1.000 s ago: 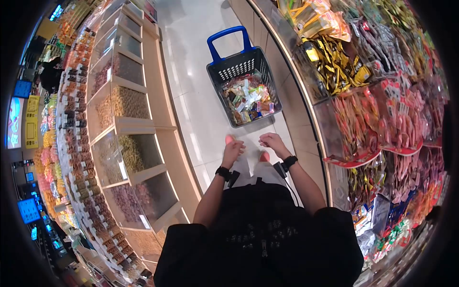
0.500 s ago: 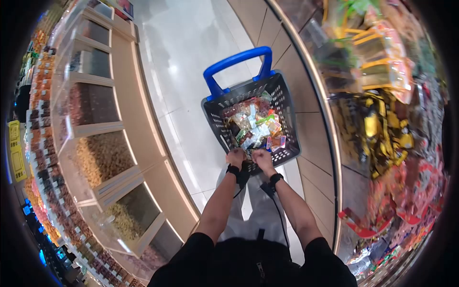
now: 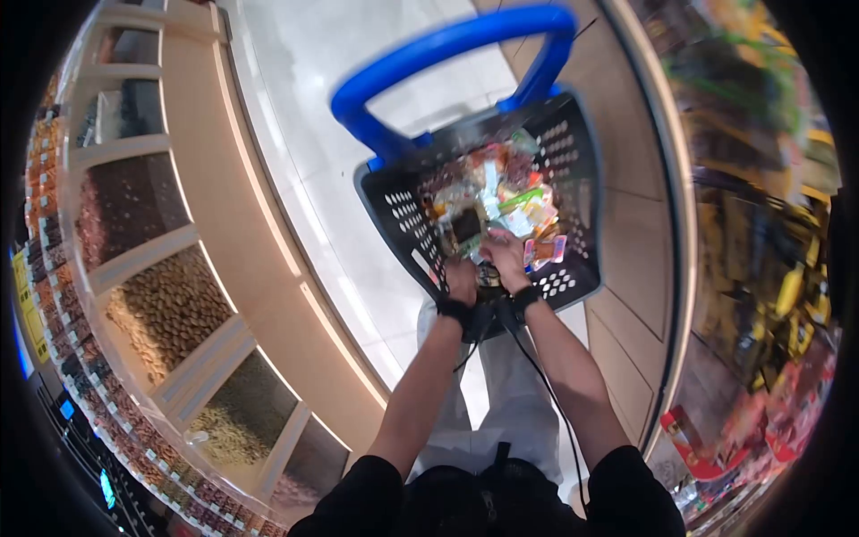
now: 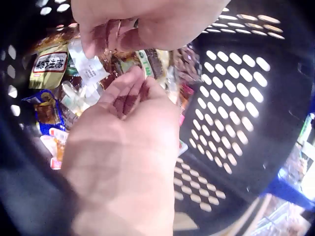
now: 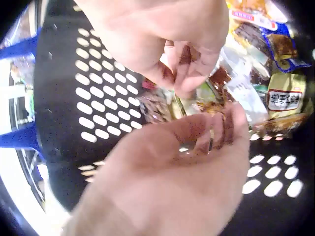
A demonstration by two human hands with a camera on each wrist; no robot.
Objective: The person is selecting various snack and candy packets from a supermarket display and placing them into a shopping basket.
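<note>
A black plastic basket (image 3: 394, 224) with a blue handle (image 3: 447, 45) stands on the floor, full of small wrapped snacks (image 3: 510, 192). Both hands reach inside at its near rim. My left hand (image 3: 462, 282) hovers over the packets with fingers loosely curled (image 4: 130, 93), and nothing shows in it. My right hand (image 3: 504, 255) is just beyond it, and its fingertips (image 4: 98, 44) pinch a small white packet (image 4: 89, 70). In the right wrist view my right hand (image 5: 221, 128) curls below my left hand (image 5: 189, 73), above a yellow-green packet (image 5: 284, 101).
Clear bulk bins of nuts and dried goods (image 3: 165, 304) curve along the left. Shelves of bagged snacks (image 3: 769, 268) line the right above a wooden base panel (image 3: 626, 251). Pale tiled floor (image 3: 304, 107) runs between them, and the basket's perforated wall (image 4: 231, 98) closes round the hands.
The view has closed in on the basket, which now looms large. Both hands went from in front of the body down into the basket, onto the snacks.
</note>
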